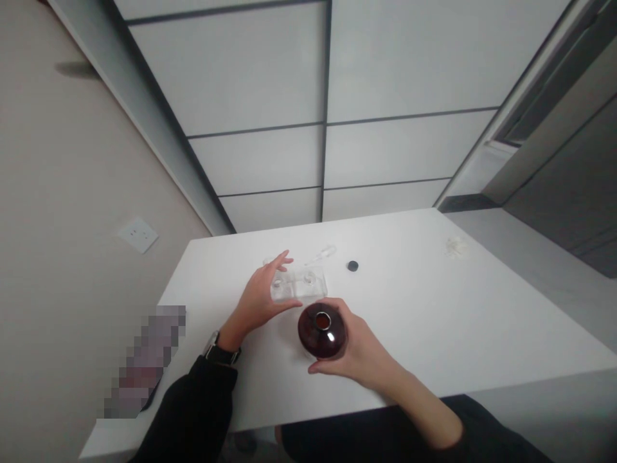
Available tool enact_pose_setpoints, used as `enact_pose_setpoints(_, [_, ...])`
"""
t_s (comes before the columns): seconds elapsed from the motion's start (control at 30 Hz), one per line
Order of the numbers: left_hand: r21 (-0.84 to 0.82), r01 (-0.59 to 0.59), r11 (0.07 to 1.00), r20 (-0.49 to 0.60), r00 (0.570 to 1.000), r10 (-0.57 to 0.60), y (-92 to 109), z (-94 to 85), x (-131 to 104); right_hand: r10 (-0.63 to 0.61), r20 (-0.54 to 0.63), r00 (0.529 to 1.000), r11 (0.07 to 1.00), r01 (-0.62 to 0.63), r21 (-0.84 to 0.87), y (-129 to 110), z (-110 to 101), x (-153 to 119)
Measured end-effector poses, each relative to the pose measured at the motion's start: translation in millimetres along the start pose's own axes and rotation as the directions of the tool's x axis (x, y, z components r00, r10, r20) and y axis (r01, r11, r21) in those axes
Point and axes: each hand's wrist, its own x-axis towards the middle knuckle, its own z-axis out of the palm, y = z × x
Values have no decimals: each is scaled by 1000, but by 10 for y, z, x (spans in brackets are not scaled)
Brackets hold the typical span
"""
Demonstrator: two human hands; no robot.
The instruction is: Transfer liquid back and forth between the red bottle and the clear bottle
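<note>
My right hand [359, 344] is wrapped around the right side of a dark red, glossy round bottle [322, 344]. Its small round mouth faces up, with no cap on it. Beyond the bottle lies a clear plastic tray [301, 286] with round shapes in it. My left hand [260, 292] is at the tray's left end, thumb on the near side and fingers spread toward the back; whether it touches the tray is hard to see. A clear, thin dropper-like piece [326, 251] lies behind the tray. To its right is a small black cap [353, 265].
The white table [409, 308] stands against white panelled doors [270, 161]. At its left edge is a blurred-out flat object [144, 360] with a dark rim. A crumpled whitish item [456, 246] lies at the far right. A wall socket [139, 235] is at left.
</note>
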Motion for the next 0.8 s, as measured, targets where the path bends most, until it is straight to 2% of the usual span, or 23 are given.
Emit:
enact_pose_setpoints(0.23, [11, 153, 988, 63, 986, -154, -1, -231, -261, -10, -59, 998, 1000, 11, 18, 42, -34, 15])
enact_pose_setpoints(0.47, [26, 271, 962, 55, 961, -272, 196, -303, -729, -8, -165, 986, 1000, 7, -8, 84, -123, -17])
enact_pose_setpoints(0.63, [30, 267, 963, 57, 962, -268, 501, -133, -1003, -60, -228, 972, 998, 54, -30, 95, -187, -64])
enact_pose_setpoints(0.8, [10, 179, 984, 99, 979, -179, 786, 200, -981, -119, -356, 927, 993, 111, -42, 159, -241, -126])
